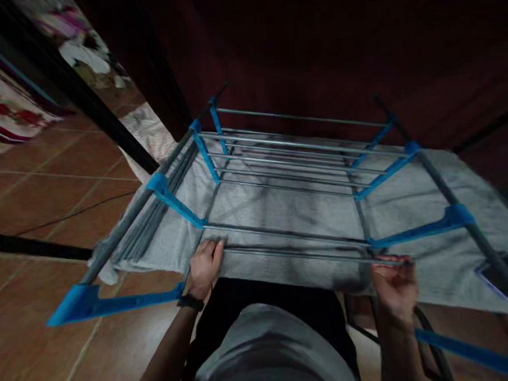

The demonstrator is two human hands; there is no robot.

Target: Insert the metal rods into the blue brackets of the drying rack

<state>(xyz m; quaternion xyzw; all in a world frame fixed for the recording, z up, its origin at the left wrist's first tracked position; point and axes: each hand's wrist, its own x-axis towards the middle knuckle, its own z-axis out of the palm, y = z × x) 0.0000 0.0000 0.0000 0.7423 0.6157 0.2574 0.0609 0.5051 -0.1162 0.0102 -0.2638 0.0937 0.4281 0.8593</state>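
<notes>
A partly assembled rack of grey metal tubes with blue plastic brackets (179,204) lies in front of me. One thin metal rod (299,253) runs crosswise at its near side, between my hands. My left hand (204,267), with a dark band at the wrist, is closed around the rod's left end, beside a lower side tube; the exact joint is hidden under the fingers. My right hand (395,288) is turned palm up, its fingers curled on the rod's right end. Other crossbars (289,231) span the brackets farther back.
A grey cloth (255,207) covers the surface beneath the rack. Several loose rods (154,217) lie bundled at left. A phone (499,275) rests at the right edge. Black poles (99,116) cross on the left above the tiled floor (36,205). A dark red curtain-like backdrop (307,53) stands behind.
</notes>
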